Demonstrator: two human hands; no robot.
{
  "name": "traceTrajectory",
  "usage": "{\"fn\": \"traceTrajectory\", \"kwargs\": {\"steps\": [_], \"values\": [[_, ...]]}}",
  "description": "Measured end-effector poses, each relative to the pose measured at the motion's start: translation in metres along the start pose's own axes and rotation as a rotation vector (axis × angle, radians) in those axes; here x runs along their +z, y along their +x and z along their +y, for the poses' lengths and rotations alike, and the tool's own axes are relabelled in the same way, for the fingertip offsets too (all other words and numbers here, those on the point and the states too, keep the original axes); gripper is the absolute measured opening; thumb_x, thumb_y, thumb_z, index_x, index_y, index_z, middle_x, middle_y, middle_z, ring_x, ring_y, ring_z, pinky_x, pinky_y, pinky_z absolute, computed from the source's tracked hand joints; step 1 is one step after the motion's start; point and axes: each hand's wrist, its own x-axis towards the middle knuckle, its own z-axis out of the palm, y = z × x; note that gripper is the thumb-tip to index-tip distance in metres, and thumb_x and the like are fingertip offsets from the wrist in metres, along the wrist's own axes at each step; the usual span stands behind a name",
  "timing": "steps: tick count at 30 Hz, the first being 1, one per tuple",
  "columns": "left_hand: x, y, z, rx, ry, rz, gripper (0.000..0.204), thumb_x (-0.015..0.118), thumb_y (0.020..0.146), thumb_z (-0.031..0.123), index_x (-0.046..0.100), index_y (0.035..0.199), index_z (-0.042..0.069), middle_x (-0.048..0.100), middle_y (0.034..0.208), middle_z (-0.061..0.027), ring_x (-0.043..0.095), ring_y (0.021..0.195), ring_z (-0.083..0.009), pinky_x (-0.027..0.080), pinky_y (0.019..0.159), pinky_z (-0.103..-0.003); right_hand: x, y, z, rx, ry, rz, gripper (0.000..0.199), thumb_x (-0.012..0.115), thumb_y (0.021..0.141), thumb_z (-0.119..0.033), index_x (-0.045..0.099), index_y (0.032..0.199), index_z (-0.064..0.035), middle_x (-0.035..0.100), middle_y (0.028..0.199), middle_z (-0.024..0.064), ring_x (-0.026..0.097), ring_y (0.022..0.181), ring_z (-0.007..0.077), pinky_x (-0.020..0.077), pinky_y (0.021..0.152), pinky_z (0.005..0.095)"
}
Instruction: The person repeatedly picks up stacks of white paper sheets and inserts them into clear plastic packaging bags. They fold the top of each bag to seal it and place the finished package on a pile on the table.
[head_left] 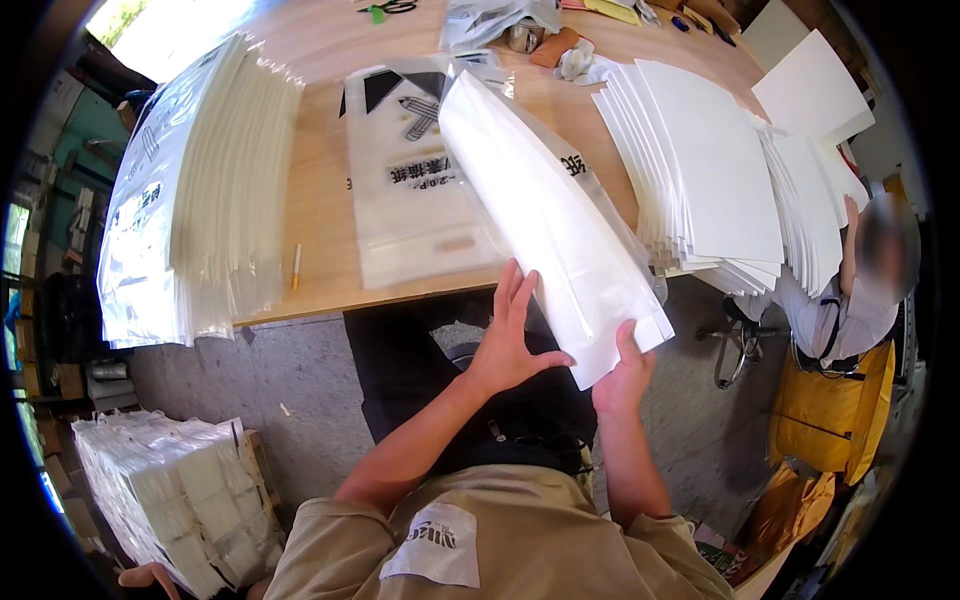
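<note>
A bundle of white paper sheets [545, 200] slants from the table toward me, bowed along its length. Its far part lies with a clear plastic bag [615, 225]; how far in it sits is hard to tell. My right hand [625, 375] grips the near end, thumb on top and fingers beneath. Along the left edge, my left hand [512, 340] has its fingers spread, the thumb close to the near left corner. Flat under the bundle's far end are more printed clear bags [400, 220] with black pencil drawings.
A tall fanned pile of filled plastic bags [225, 190] stands at left, a cigarette [296, 267] beside it. Stacks of white paper [705, 170] lie at right, near a seated person [850, 290]. Scissors [390, 7] sit at the far edge. A wrapped bale [180, 500] is on the floor.
</note>
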Motion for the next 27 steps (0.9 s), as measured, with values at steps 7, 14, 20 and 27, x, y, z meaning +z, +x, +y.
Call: {"fn": "traceTrajectory", "kwargs": {"steps": [7, 14, 20, 27], "values": [[-0.004, -0.010, -0.010, 0.248, 0.160, 0.208, 0.100, 0.080, 0.072, 0.014, 0.021, 0.152, 0.005, 0.015, 0.157, -0.0275, 0.020, 0.145, -0.0483, 0.024, 0.116, -0.055, 0.010, -0.001, -0.001, 0.107, 0.065, -0.057, 0.052, 0.058, 0.100, -0.017, 0.038, 0.144, 0.0034, 0.053, 0.138, 0.0160, 0.055, 0.124, 0.0291, 0.0456, 0.106, 0.0437], [-0.006, -0.001, -0.003, 0.205, 0.447, 0.353, 0.073, 0.074, 0.073, 0.003, 0.043, 0.139, 0.004, 0.038, 0.142, -0.0235, 0.037, 0.133, -0.0453, 0.036, 0.107, -0.050, 0.012, 0.003, 0.003, 0.201, 0.160, -0.090, 0.054, 0.058, 0.100, -0.019, 0.036, 0.146, 0.0003, 0.051, 0.141, 0.0152, 0.053, 0.127, 0.0302, 0.0432, 0.108, 0.0445], [-0.014, 0.009, 0.007, 0.196, 0.165, 0.504, 0.015, 0.061, 0.091, -0.002, 0.063, 0.106, 0.000, 0.065, 0.097, -0.0141, 0.064, 0.085, -0.0293, 0.052, 0.073, -0.035, 0.022, 0.005, -0.001, 0.183, 0.210, -0.041, 0.053, 0.057, 0.100, -0.021, 0.038, 0.145, 0.0014, 0.051, 0.141, 0.0140, 0.052, 0.128, 0.0295, 0.0415, 0.109, 0.0439], [-0.004, -0.014, -0.007, 0.027, -0.244, 0.653, 0.011, 0.060, 0.093, -0.004, 0.059, 0.102, 0.001, 0.062, 0.095, -0.0140, 0.061, 0.081, -0.0254, 0.049, 0.071, -0.031, 0.034, 0.007, -0.002, 0.067, 0.140, -0.004, 0.049, 0.056, 0.101, -0.020, 0.042, 0.142, 0.0021, 0.052, 0.140, 0.0125, 0.051, 0.128, 0.0282, 0.0406, 0.109, 0.0438]]}}
